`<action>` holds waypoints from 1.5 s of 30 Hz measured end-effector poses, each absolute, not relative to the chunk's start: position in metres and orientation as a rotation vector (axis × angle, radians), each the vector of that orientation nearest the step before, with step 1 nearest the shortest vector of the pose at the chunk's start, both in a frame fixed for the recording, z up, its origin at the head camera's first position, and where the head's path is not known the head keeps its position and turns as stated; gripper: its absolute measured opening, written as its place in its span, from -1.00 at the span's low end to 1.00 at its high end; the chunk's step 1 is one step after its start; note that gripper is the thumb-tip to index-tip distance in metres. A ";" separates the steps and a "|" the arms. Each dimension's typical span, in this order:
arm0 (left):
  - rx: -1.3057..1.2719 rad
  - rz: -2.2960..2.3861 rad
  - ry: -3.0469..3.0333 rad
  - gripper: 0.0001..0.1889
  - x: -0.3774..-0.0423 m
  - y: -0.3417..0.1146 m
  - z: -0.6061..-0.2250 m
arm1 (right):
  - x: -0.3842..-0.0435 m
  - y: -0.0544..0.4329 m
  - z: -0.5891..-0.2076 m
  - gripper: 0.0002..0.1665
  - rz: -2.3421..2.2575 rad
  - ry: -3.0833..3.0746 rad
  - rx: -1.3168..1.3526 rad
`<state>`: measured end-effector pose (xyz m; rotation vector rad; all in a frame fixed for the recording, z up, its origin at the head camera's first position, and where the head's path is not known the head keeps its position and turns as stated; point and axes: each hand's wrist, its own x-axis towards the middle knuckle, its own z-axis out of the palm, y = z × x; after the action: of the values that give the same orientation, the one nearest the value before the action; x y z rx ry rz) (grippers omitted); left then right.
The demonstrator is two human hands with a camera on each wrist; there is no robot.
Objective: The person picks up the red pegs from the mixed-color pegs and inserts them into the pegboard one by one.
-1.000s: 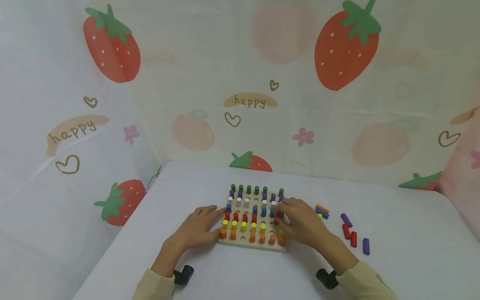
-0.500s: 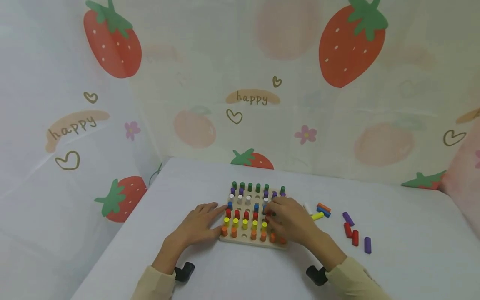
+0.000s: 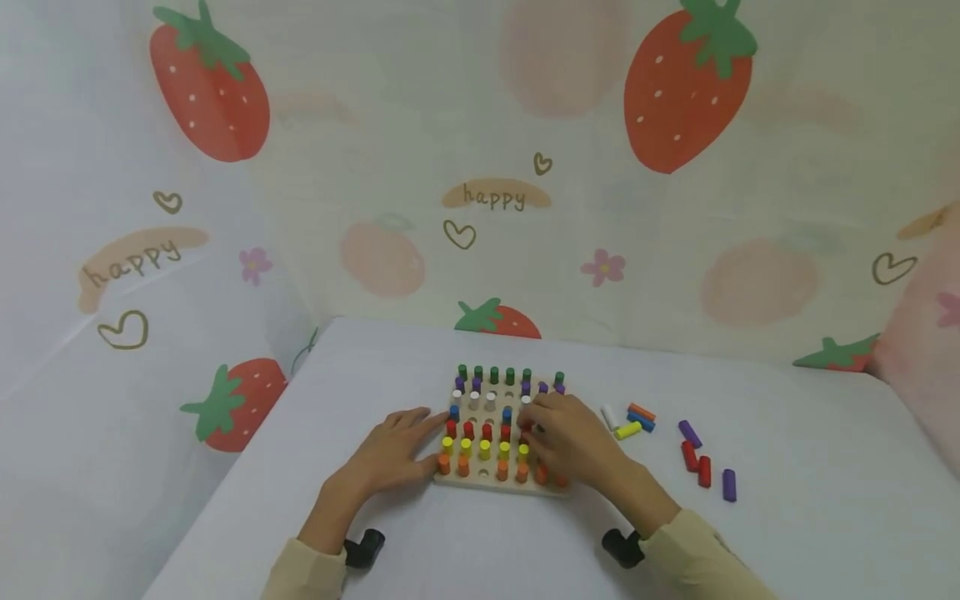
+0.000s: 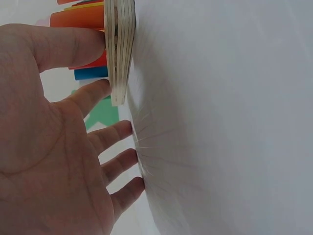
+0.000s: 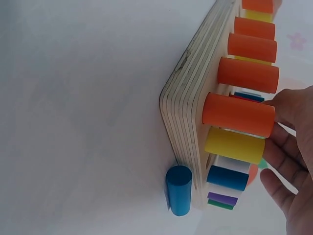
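Observation:
A wooden pegboard [image 3: 501, 487] on the white table carries rows of green, purple, white, blue, red, yellow and orange pegs, with some holes bare. My left hand [image 3: 390, 450] lies at its left side, fingers spread. In the left wrist view the thumb and index fingertip touch the board's edge, and the other fingertips meet the tablecloth. Over the board's right half, my right hand [image 3: 573, 437] pinches a red peg [image 3: 524, 435] at the red row, mostly hidden by the fingers. Orange pegs [image 5: 239, 115] stand in front of that hand in the right wrist view.
Right of the board lie loose pegs: white [image 3: 609, 417], yellow [image 3: 628, 430], orange [image 3: 642, 412], blue [image 3: 641, 422], red [image 3: 689, 456] and purple [image 3: 729, 485]. Another blue peg [image 5: 179, 191] shows close beside the board's edge in the right wrist view. A strawberry-printed curtain [image 3: 502, 250] stands behind.
My right hand has moved left across the board with the red peg, from its right side to the red row, uncovering loose white and yellow pegs. The left hand stays at the board.

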<state>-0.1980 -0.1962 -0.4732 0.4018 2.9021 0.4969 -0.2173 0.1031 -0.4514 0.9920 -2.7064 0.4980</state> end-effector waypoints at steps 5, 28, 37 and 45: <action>0.414 0.521 2.884 -0.29 -0.196 -0.197 -0.476 | -0.216 0.102 -0.453 -0.88 0.476 -2.706 0.980; 0.415 0.499 2.908 -0.31 -0.199 -0.199 -0.473 | -0.214 0.103 -0.453 -0.83 0.453 -2.707 0.963; 0.427 0.496 2.908 -0.31 -0.198 -0.198 -0.471 | -0.207 0.125 -0.451 -0.75 0.482 -2.731 0.891; 0.440 0.509 2.904 -0.31 -0.196 -0.200 -0.470 | -0.200 0.152 -0.453 -0.74 0.481 -2.743 0.774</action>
<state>-0.1962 -0.1996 -0.4704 0.4397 2.9036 0.5094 -0.1997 0.1523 -0.4528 0.7741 -2.7430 0.4806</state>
